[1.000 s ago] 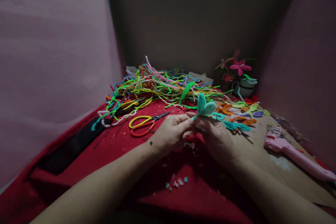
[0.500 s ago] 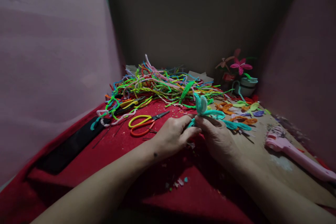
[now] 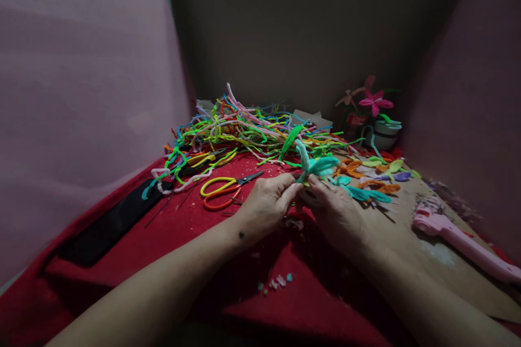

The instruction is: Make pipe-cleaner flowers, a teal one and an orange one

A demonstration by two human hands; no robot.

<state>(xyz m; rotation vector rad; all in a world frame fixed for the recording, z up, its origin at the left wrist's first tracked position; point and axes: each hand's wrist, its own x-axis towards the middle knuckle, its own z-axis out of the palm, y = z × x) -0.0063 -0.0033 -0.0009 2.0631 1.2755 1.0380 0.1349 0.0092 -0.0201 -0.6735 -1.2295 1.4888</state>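
Between my two hands is a teal pipe-cleaner flower (image 3: 323,166) with looped petals pointing up and to the right. My left hand (image 3: 271,195) pinches its lower left end between thumb and fingers. Thumb and fingers of my right hand (image 3: 336,211) are closed on its base from the other side. A small pale round object (image 3: 310,197) shows partly under the flower, between the hands; I cannot make out what it is. More teal pipe-cleaner loops (image 3: 368,194) lie just beyond my right hand. Scissors (image 3: 222,192) with yellow and orange handles lie left of my left hand.
A large heap of coloured pipe cleaners (image 3: 244,130) spreads at the back, with yellow-handled pliers (image 3: 201,160) at its front. A black phone-like slab (image 3: 114,227) lies left. At right are a pink glue gun (image 3: 459,236) and a cup (image 3: 382,135) near pink flowers. Scraps dot the red cloth (image 3: 244,287).
The teal flower has turned and tipped in my hands, its petals now spread more to the right. My right thumb has shifted slightly, and the pale round object now shows.
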